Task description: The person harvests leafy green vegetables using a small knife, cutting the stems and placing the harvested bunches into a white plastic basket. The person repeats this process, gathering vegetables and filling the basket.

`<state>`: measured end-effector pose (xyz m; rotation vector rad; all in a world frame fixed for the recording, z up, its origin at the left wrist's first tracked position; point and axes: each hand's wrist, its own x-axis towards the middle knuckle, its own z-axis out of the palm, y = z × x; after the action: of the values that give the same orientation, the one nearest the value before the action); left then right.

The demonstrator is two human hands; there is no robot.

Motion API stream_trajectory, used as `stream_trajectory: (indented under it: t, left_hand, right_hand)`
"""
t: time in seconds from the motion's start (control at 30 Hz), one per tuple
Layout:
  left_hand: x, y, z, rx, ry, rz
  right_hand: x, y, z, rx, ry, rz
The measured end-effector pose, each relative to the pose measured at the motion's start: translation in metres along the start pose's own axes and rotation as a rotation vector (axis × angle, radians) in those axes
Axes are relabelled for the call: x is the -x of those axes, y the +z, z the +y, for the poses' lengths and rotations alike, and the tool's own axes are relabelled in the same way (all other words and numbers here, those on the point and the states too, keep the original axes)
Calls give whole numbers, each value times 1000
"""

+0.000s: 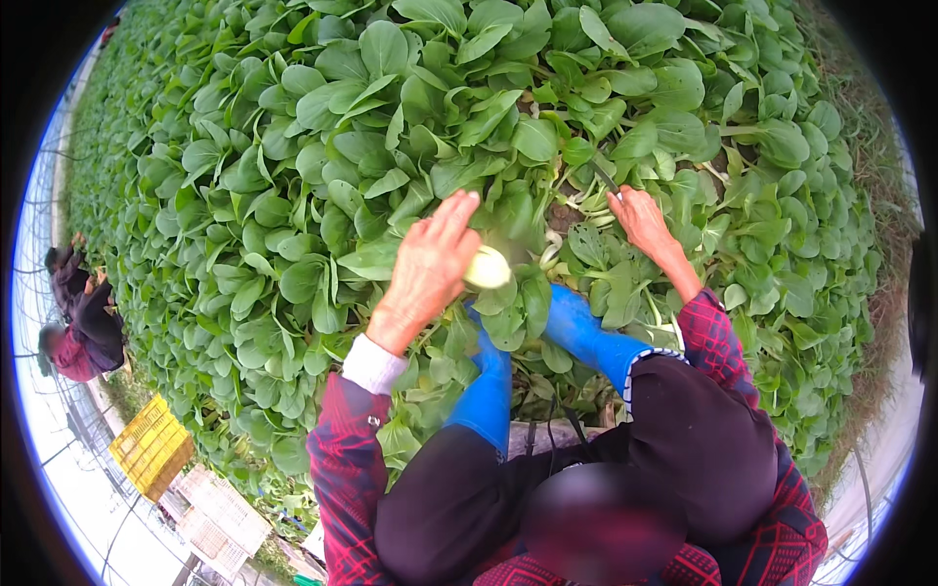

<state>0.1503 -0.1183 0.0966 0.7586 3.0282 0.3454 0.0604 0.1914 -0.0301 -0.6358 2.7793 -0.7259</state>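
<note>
My left hand is wrapped around a cut head of bok choy. The pale base of this bok choy points right, and its leaves lie partly hidden under my palm. A knife with a dark narrow blade is in my right hand; its handle is covered by my fingers. The blade reaches in among the stems of the growing bok choy. Between my hands, a patch of bare soil shows with pale cut stems and loose leaves around it.
My blue rubber boots stand among leaves just below my hands. Two people crouch at the bed's far left edge. A yellow plastic crate and pale crates sit at lower left. Dry grass borders the bed on the right.
</note>
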Motion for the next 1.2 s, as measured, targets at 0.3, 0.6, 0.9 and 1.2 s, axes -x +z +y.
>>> stream_trajectory:
  t: [0.3,0.6,0.9,1.2]
  left_hand:
    - [-26,61,8,178,-273,-297]
    - [37,91,-31,698,-574,-236]
    - [70,123,-8,1139,-836,-110]
    - [79,128,-7,1264,-932,-138]
  right_hand:
    - [45,-24,-102,-617,325,-358]
    - [-1,49,-80,-582,187,-376]
    - [6,96,-54,-370,-204,-123]
    - [-3,76,-86,-515,303,-636]
